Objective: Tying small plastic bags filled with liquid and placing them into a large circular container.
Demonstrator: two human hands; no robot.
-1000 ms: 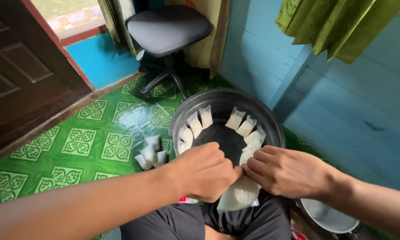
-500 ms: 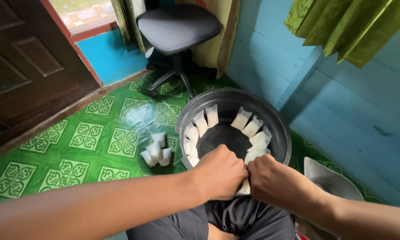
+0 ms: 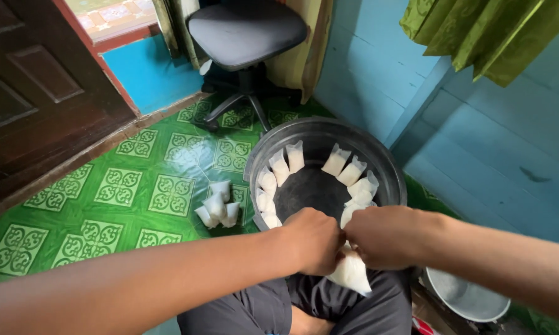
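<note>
Hands meet over the near rim of a round black plastic tub [image 3: 388, 164] in the head view, the only view. The left hand [image 3: 313, 241] is curled into a fist and the right hand [image 3: 385, 237] is closed beside it, knuckles nearly touching; both pinch the neck of a small clear plastic bag [image 3: 352, 273] filled with something white. This held bag is soft, plump and teardrop-shaped, its long axis running from the pinched top between the hands down and slightly right, so the fat end hangs toward the person's dark grey trousers [image 3: 248, 310].

Inside the tub, similar filled pouches [image 3: 279, 166] lean in a ring against the smooth wall, pointed tops up; about nine can be counted, though the hands hide the near part of the ring. On the glossy green patterned floor [image 3: 118, 186], just left of the tub, lies a cluster of four more pouches [image 3: 217, 205].

One black swivel chair [image 3: 248, 31] with a padded seat stands beyond. One shiny metal bowl [image 3: 465, 298] sits at the lower right, near blue plank walls [image 3: 509, 161]. One green curtain [image 3: 490, 31] hangs above, and one dark wooden door [image 3: 37, 93] stands left.
</note>
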